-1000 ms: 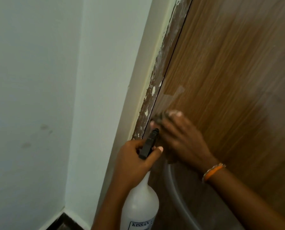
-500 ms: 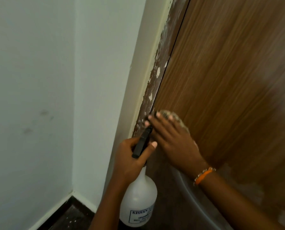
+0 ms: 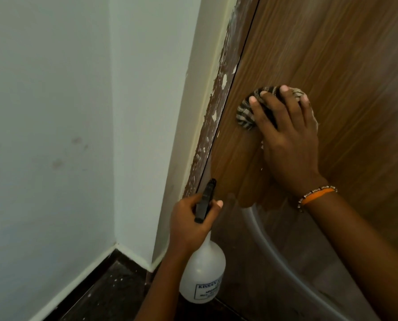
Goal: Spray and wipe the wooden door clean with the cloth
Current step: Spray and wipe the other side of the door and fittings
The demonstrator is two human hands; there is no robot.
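We see both forearms bare, no sleeves in view; on the right wrist, at four o'clock, sits an orange band [image 3: 318, 196] alongside a thin beaded bracelet [image 3: 308, 195].

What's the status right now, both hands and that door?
Left hand grips spray bottle by its neck. Right hand, fingers flat, presses striped cloth on wooden door. Nothing in the way.

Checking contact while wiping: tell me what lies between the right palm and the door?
Head view: the striped cloth lies between the right hand and wooden door.
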